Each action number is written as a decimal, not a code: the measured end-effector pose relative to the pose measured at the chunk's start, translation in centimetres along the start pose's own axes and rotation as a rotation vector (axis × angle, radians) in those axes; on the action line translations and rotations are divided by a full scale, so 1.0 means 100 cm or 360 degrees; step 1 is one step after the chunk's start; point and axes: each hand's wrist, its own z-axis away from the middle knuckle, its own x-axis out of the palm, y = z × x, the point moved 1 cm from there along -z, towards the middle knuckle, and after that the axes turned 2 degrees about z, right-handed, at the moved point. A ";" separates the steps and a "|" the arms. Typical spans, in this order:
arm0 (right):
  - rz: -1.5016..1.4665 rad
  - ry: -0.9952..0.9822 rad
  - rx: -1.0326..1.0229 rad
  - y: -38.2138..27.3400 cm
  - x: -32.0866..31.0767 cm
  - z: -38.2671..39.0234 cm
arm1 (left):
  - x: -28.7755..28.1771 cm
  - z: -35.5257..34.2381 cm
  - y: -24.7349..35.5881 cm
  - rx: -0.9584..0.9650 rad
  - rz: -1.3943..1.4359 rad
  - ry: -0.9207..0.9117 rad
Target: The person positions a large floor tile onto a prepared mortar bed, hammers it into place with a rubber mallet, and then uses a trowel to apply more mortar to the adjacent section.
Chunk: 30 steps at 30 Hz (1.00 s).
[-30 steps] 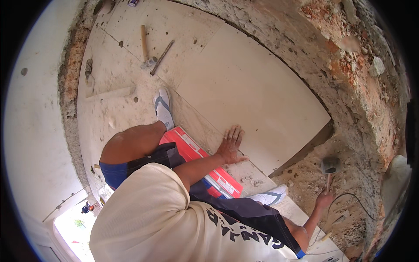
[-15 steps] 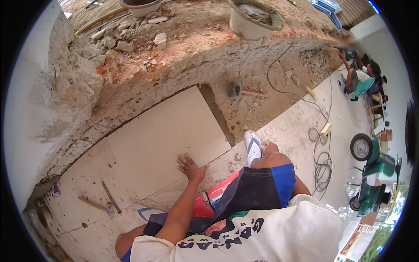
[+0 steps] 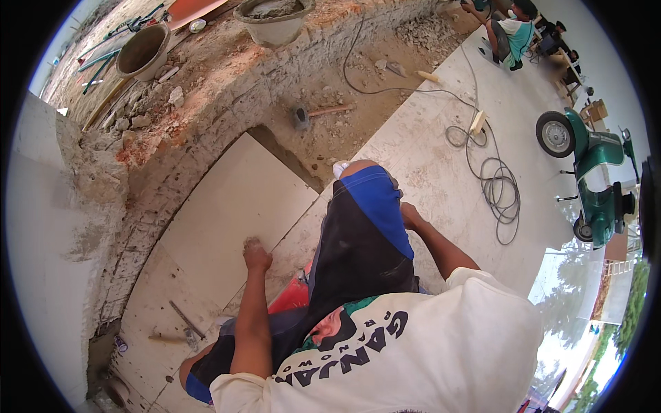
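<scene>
- A dusty pale tiled floor, seen from above, runs beside a rough, broken ledge; a green scooter stands at the right.
- A large pale tile lies along the foot of the ledge, its far end next to bare dirt.
- The left hand rests on the tile near its edge; blurred fingers, so I cannot tell whether they are spread or curled.
- The right hand is beside the bent knee, partly hidden; its grip cannot be told.
- A dark-headed mallet lies on the dirt.
</scene>
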 end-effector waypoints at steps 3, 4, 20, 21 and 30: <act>-0.0200 0.0221 -0.0150 0.042 0.019 -0.023 | 0.000 -0.005 0.017 0.0063 0.0160 -0.0048; -0.0556 0.0273 -0.0053 0.034 0.024 -0.017 | -0.013 -0.001 0.016 0.0052 0.0184 -0.0087; 0.0376 0.0095 -0.0821 -0.153 -0.023 -0.131 | -0.388 0.036 -0.149 -0.0420 0.0161 0.0501; 0.0434 0.0068 -0.0892 -0.169 -0.023 -0.140 | -0.401 0.049 -0.168 -0.0461 0.0255 0.0610; 0.0757 0.0060 -0.1130 -0.258 -0.042 -0.172 | -0.254 0.407 -0.233 -0.0965 0.1219 0.2289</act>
